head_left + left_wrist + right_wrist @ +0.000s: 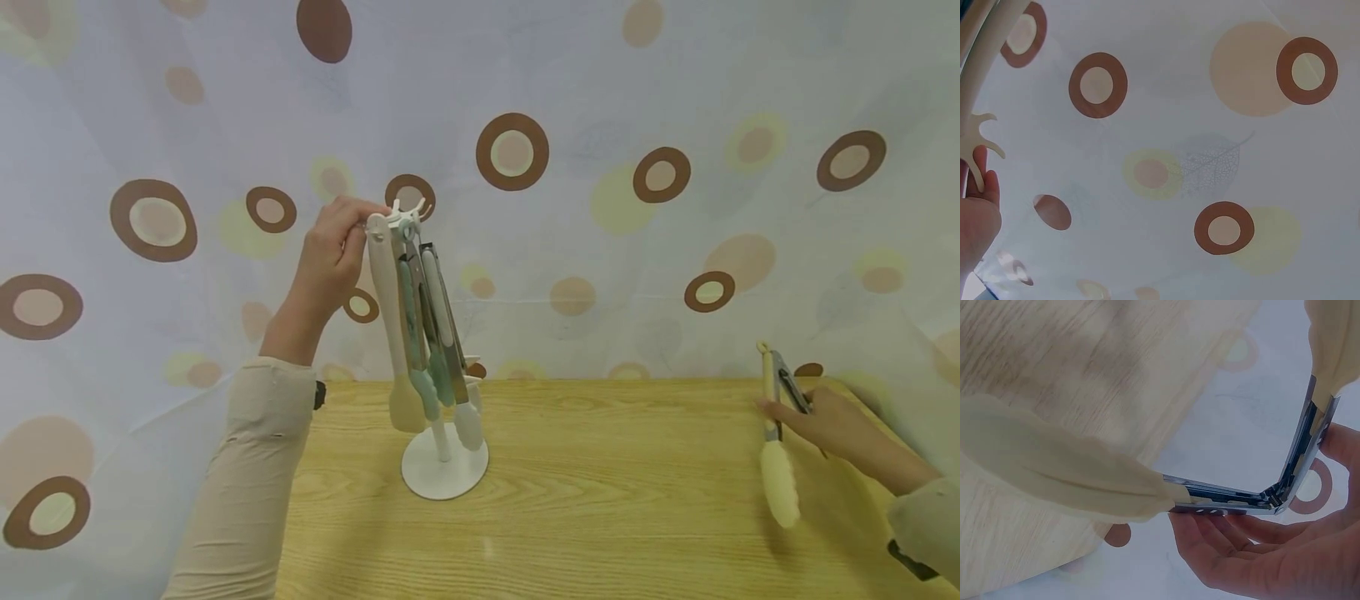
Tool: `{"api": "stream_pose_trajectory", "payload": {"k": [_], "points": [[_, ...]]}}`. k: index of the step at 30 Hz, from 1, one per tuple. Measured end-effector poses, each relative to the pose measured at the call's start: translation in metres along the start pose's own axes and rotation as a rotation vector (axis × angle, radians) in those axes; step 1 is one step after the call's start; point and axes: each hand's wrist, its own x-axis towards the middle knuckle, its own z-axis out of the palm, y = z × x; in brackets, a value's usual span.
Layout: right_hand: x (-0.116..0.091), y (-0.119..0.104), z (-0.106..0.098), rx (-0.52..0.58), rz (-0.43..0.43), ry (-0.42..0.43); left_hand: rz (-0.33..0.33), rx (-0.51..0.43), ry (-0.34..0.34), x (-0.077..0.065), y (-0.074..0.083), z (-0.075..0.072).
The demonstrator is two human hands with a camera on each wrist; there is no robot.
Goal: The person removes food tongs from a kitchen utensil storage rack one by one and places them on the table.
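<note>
A white utensil stand with a round base (444, 477) stands on the table, hooks (405, 217) at its top. My left hand (333, 246) holds that top; in the left wrist view, fingers of the left hand (979, 215) lie around the hooks (982, 140). Hanging there are a cream long-handled utensil (406, 408), tongs with blue-green tips (424, 395) and tongs with pale grey-white tips (469, 427). Far to the right, my right hand (828, 425) grips tongs with yellow scalloped tips (780, 485). In the right wrist view these tongs (1066, 465) are spread wide.
The wood-grain table (600, 500) stretches between the stand and my right hand. Behind it hangs a pale curtain (570, 233) with brown and yellow circles. White prongs (472, 371) stick out low on the stand.
</note>
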Motion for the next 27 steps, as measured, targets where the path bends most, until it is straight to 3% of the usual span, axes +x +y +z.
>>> {"api": "stream_pose_trajectory", "payload": {"k": [13, 27], "points": [[-0.003, 0.004, -0.005, 0.019, 0.029, -0.063, -0.029, 0.001, -0.011, -0.002, 0.000, -0.003], [0.003, 0.021, 0.006, -0.020, 0.066, -0.115, 0.004, 0.005, -0.007, 0.000, -0.002, 0.000]]}}
